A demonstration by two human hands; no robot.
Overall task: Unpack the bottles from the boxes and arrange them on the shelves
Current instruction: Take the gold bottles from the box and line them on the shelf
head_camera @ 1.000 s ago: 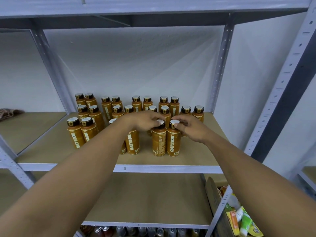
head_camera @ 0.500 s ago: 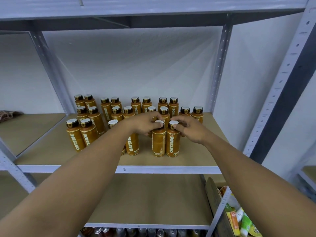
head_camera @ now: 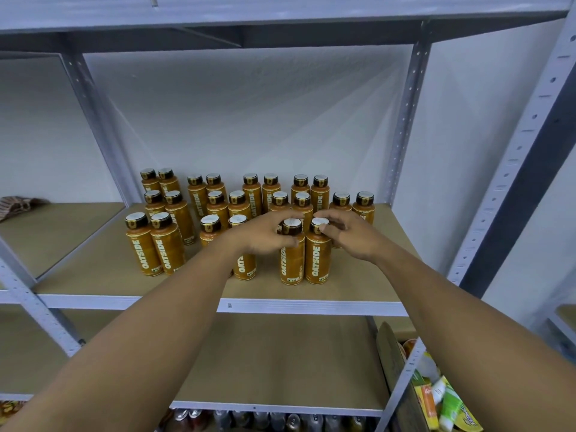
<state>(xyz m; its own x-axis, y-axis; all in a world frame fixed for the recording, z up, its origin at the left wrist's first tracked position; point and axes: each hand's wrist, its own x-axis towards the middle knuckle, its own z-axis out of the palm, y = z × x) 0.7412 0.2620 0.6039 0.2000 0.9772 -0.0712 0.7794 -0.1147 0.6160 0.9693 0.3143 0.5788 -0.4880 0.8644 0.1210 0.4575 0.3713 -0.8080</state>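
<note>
Several orange OATSIDE bottles with dark caps stand in paired rows on the wooden shelf board. At the front right, two of them stand side by side. My left hand wraps the neck and cap of the left front bottle. My right hand has its fingertips on the cap of the right front bottle. Both bottles stand upright on the board. Another front pair stands at the left.
Grey metal uprights frame the bay. The lower shelf board lies beneath; cans line the bottom level. A cardboard box with colourful packets sits at the lower right. A patterned cloth lies on the left bay.
Both hands stay on the caps of the two front bottles. The left hand has closed further round its bottle's neck, and the pair now shows its OATSIDE labels to the front.
</note>
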